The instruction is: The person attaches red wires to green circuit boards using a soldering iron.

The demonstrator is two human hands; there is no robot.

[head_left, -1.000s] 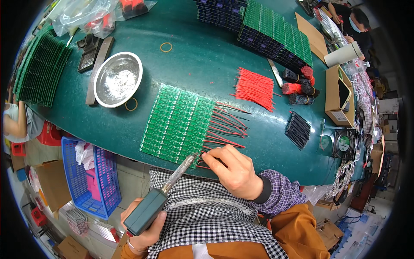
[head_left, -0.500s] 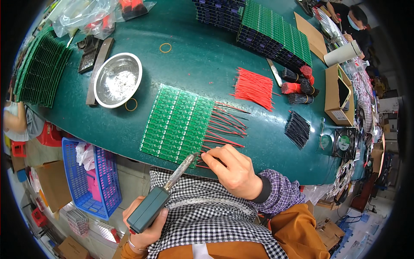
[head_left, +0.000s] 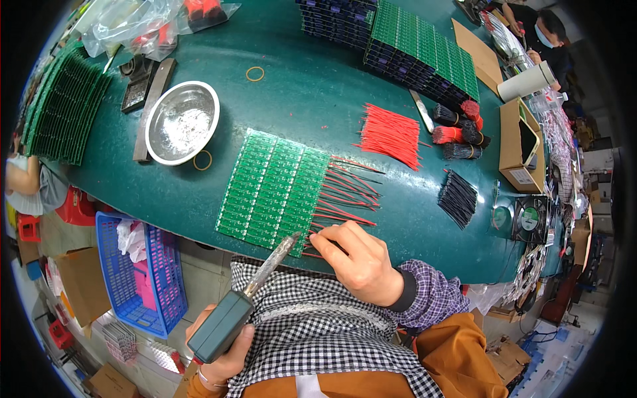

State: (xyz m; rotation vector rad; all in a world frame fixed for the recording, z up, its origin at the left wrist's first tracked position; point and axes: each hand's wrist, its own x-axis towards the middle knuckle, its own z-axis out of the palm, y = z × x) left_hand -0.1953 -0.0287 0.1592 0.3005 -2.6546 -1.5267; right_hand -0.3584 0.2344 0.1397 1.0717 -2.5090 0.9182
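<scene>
- Your left hand [head_left: 229, 363] is wrapped round the dark green handle of a soldering iron [head_left: 221, 326]; your hands are apart from each other.
- Your right hand [head_left: 361, 262] has its fingertips at the lower right edge of the green circuit panel [head_left: 269, 192], among red and black wires [head_left: 352, 188]; I cannot tell whether they pinch one.
- The panel lies flat on the green table [head_left: 285, 86], near its front edge.
- The iron's tip overlaps the panel's corner, close to your right fingertips; a slip could burn them if it is hot.
- A small tremor in that hand could pull a wire out of line.
- Nothing visible clamps the panel, so a sideways push could shift it.
</scene>
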